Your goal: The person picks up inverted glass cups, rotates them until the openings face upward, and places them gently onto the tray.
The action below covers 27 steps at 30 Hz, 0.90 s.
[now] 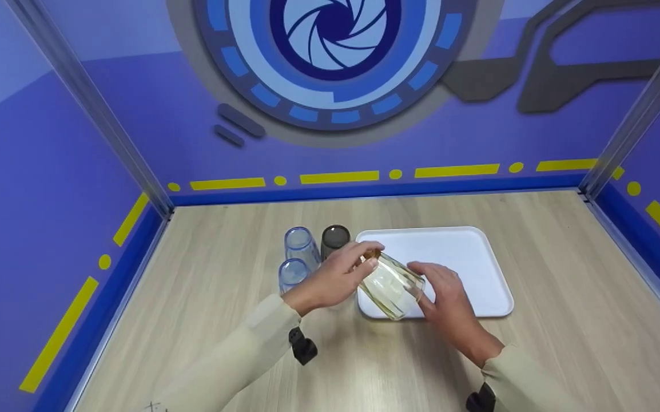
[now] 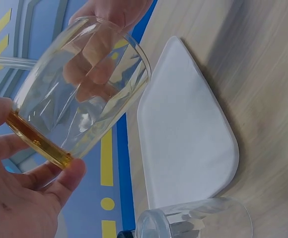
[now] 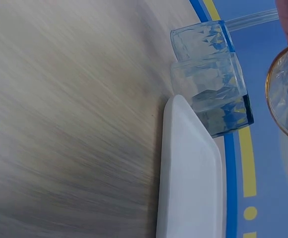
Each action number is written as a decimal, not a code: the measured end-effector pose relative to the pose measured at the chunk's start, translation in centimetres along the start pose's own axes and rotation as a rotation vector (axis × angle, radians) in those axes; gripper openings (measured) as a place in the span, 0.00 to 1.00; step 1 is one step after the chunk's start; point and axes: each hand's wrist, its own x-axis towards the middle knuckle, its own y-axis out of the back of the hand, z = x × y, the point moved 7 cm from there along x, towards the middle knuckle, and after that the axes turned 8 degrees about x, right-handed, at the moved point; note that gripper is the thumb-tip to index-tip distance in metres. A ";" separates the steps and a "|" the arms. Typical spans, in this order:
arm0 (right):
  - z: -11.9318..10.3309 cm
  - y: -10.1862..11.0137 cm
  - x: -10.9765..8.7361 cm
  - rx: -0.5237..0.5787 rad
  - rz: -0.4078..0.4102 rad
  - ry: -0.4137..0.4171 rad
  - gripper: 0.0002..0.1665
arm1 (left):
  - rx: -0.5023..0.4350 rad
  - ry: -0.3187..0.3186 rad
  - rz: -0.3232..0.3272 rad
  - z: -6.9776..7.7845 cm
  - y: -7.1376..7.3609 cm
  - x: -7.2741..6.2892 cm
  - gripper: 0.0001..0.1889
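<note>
A faceted drinking glass (image 1: 386, 283) with a yellow-amber tint is held tilted above the left part of a white tray (image 1: 493, 306). My left hand (image 1: 336, 277) grips its thick amber base (image 2: 39, 144) with thumb and fingertips. At the rim, my right hand (image 1: 447, 303) has its thumb and fingers bent about the glass. Through the glass wall, the left wrist view shows the right fingers (image 2: 102, 67). Part of the right hand's contact with the rim is hidden. The glass's mouth points toward the right hand.
Left of the tray stand two bluish glasses (image 1: 298, 237) (image 1: 294, 272) and a dark grey glass (image 1: 336, 234), all upside down. My left forearm passes close to them. Blue printed panels (image 1: 330, 160) enclose the wooden table (image 1: 221, 257) at the back and sides.
</note>
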 end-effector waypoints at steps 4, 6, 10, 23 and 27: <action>0.0 0.1 0.0 -0.011 0.017 0.018 0.19 | -0.010 -0.001 -0.004 -0.1 0.0 0.0 0.20; 0.0 0.2 0.1 -0.014 0.023 0.024 0.16 | -0.017 0.000 -0.007 -0.1 -0.1 0.0 0.20; -0.1 0.3 0.0 -0.024 0.031 0.033 0.11 | -0.026 -0.001 -0.006 -0.2 -0.2 0.1 0.20; -0.5 0.7 0.2 -0.068 0.085 0.101 0.09 | -0.049 0.000 -0.022 -0.2 -0.2 0.1 0.22; -0.5 0.8 0.2 -0.072 0.091 0.094 0.08 | -0.056 0.008 -0.028 -0.3 -0.3 0.0 0.23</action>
